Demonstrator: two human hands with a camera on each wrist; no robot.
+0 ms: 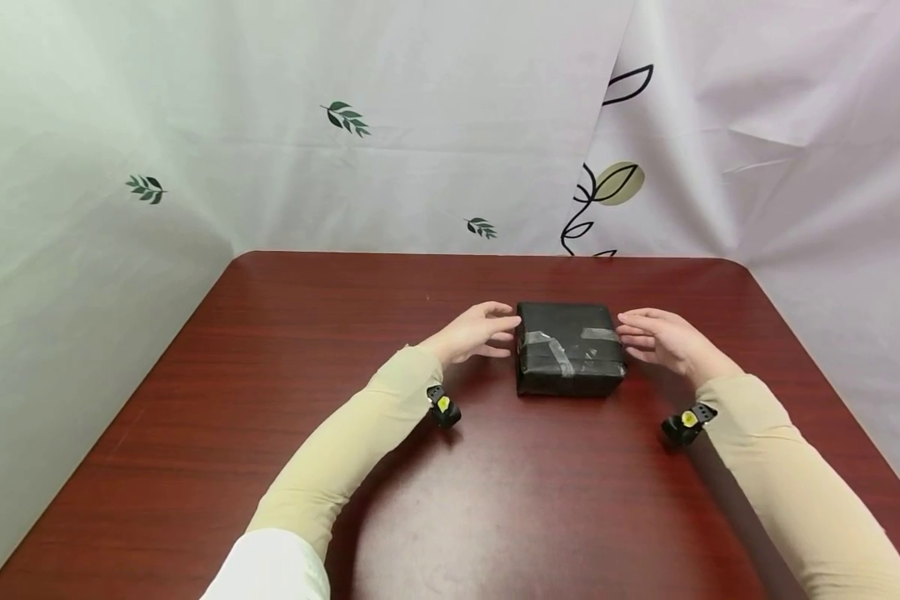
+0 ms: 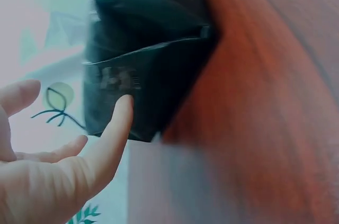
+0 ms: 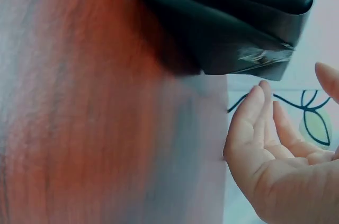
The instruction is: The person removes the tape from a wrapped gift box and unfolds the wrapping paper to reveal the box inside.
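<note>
Bench (image 1: pixel 307 292) of glossy red-brown wood fills the lower part of the head view, its near edge cut off by the bottom of the frame; behind it hangs pale cloth (image 1: pixel 435 75) with leaf prints. Right of centre, toward the back, a black-wrapped parcel (image 1: pixel 570 325) lies flat, crossed by strips of clear tape (image 1: pixel 560 357); its underside and far face are hidden. A person's left hand (image 1: pixel 472 335) is at its left side and the right hand (image 1: pixel 663 342) near its right side, fingers parted and loosely bent, holding nothing. Beige sleeves (image 1: pixel 352 433) cover the forearms, both arms running out of frame, and a small black device sits at each wrist. In the left wrist view, the parcel's folded end is cropped at the top; one fingertip overlaps it, and whether it touches is unclear. A greyish patch there is too blurred to make out, and the palm is cropped at the left. In the right wrist view, the parcel is again cropped at the top, its wrapping pleated; the relaxed fingers lie just below its corner, the thumb cut off by the right edge.
</note>
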